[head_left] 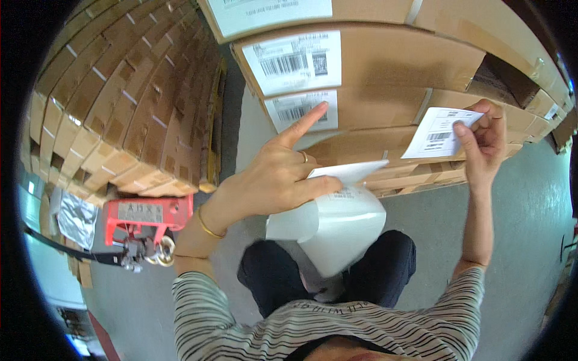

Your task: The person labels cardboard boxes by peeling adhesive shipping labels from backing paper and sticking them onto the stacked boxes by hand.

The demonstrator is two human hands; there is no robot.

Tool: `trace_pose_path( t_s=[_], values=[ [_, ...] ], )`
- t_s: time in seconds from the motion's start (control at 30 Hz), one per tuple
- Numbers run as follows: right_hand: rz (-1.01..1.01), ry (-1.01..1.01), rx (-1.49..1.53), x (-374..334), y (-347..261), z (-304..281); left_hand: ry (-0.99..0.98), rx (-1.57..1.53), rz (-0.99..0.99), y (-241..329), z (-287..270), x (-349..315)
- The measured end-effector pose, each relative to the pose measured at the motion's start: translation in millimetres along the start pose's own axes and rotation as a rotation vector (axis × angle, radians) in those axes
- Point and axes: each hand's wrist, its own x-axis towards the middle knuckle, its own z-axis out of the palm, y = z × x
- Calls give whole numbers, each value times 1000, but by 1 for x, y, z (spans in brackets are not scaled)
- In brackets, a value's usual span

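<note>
My left hand [283, 174] grips a strip of white label sheets [349, 210] between thumb and curled fingers; the strip hangs down in curved folds over my knees. Its index finger stretches out, the tip over a shipping label [301, 112] on a carton; whether it touches cannot be told. Pinched in my right hand [486, 141] is a single white shipping label [438, 133], printed side up, held in front of the stacked cartons [385, 108]. Another label [293, 62] is stuck flat on the carton above.
A tall stack of brown cartons [120, 102] stands on a pallet [214, 132] to the left. Below it is a red pallet jack [147, 213] with a dark handle. Grey floor [433, 240] lies around my legs. One carton in the near stack has a dark opening [503, 81].
</note>
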Motion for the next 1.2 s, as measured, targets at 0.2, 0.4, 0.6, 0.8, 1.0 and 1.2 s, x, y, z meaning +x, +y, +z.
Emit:
trace_pose_path(
  t_s=[0.2,0.4,0.6,0.8,1.0,1.2],
  values=[
    [-15,-25,36,26,-9,23,-61,-10,133,-14,4,-16],
    [2,34,42,-7,43,74,136,-10,14,-21,58,-47],
    [-30,110,-11,-14,59,90,-96,62,182,-25,70,-17],
    [-80,100,-108,-6,58,93,-62,50,219,-30,83,-5],
    [-140,108,-159,-1,62,90,-70,49,215,-36,89,1],
    [-150,63,-209,-2,61,88,-87,61,234,-37,90,3]
  ],
)
